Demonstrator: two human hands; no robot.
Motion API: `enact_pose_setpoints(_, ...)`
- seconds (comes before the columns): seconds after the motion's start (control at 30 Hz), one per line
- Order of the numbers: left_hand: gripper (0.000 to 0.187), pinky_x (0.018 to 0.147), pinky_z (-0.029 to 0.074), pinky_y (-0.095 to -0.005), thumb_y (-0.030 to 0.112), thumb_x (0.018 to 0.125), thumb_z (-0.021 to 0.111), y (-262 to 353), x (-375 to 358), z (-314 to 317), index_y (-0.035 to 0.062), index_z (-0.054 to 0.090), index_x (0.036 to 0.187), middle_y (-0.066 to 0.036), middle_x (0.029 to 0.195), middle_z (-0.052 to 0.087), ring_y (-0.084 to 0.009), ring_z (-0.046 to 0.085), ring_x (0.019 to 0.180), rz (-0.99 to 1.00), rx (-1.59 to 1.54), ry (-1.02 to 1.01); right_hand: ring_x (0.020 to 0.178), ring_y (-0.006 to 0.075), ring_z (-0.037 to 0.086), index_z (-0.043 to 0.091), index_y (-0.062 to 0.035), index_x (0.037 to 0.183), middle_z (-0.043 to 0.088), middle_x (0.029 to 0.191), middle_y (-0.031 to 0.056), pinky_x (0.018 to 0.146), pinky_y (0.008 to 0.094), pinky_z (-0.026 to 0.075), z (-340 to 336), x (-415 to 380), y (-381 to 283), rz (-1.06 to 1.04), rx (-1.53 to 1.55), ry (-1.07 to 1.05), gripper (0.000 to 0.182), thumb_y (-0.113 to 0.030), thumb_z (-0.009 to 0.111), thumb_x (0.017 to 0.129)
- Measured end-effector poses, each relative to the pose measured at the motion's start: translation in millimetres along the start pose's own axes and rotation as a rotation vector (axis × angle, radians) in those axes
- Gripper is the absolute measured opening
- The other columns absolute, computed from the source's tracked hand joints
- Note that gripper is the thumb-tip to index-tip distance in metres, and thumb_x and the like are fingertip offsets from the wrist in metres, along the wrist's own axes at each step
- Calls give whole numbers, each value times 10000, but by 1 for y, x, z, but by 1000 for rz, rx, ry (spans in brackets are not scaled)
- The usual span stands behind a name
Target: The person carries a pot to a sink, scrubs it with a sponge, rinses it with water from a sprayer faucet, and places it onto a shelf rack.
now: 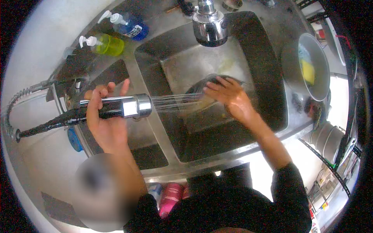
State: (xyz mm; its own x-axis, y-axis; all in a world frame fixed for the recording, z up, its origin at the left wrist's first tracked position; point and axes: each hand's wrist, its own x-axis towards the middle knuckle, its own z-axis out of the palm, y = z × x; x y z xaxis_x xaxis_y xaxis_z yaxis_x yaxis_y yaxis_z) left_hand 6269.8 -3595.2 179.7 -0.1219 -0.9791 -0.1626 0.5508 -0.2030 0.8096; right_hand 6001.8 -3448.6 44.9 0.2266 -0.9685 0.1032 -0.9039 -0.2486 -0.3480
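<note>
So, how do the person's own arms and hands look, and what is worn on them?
Both hands, left and right, are bare: no gloves, rings or watch visible. The forearms are bare too. Dark sleeves are pushed up toward the elbows. The left sleeve is partly blurred.

Rinsing a pan at the steel sink, sprayer in one hand.

My left hand (104,116) is wrapped around the sprayer (116,107), its chrome head pointing right, and thin jets of water (175,102) shoot across into the sink (264,70). My right hand (229,99) lies flat on the rim of a dark round pan (198,91) down in the basin, right where the spray lands. The black hose (46,126) trails off left. A yellow soap bottle (107,44) and a blue soap bottle (130,26) stand behind the sink. A grey bowl (320,73) holding something yellow sits on the ledge to the right.
</note>
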Motion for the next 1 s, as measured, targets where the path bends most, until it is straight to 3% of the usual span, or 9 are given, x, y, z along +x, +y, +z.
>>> enact_pose_setpoints(0.1,230,998,351,-621,87,882,538,-3,1,-4,109,373,722,-62,835,510,-256,524,1017,0,-14,4,1239,270,455,559,-137,1228,523,1308,54,1077,421,300,-5,7,2,-192,-10,-26,430,-135,467,808)
enact_pose_setpoints(0.2,231,994,359,-619,84,877,543,-5,-3,-2,109,373,721,-60,824,506,-251,528,1001,-1,-10,32,1253,250,431,513,-189,1264,491,1336,13,1094,424,265,3,14,6,-367,-97,-5,452,-223,450,818)
enact_pose_setpoints(0.4,208,999,361,-612,71,872,549,-4,-6,-4,103,395,735,-62,802,505,-242,540,962,-7,-14,67,1269,269,409,447,-157,1311,462,1352,43,1108,423,261,-3,29,-3,-634,-45,83,477,-232,430,839)
enact_pose_setpoints(0.63,149,993,380,-594,46,874,545,-3,-6,-17,92,451,768,-59,817,527,-228,543,961,-17,36,93,1270,297,404,478,-114,1277,464,1345,75,1082,436,310,-2,29,-23,-908,85,-45,442,-231,414,856)
enact_pose_setpoints(0.7,120,988,390,-588,44,871,550,-3,-5,-17,87,477,787,-59,827,541,-225,548,957,-23,11,8,1272,306,402,491,-104,1265,465,1342,83,1082,445,307,0,27,-30,-984,130,-88,438,-234,419,853)
enact_pose_setpoints(0.9,77,971,415,-572,52,861,572,-6,6,-20,69,513,815,-61,834,542,-222,551,951,40,58,59,1261,310,412,497,-97,1260,484,1318,98,1075,465,306,-8,24,-42,-1086,117,-80,449,-253,444,842)
enact_pose_setpoints(1.0,90,961,428,-566,52,857,579,-7,12,-32,65,507,805,-62,831,530,-223,549,950,66,108,112,1243,313,433,490,-110,1271,504,1300,90,1070,476,308,-7,22,-39,-950,195,-55,458,-257,446,840)
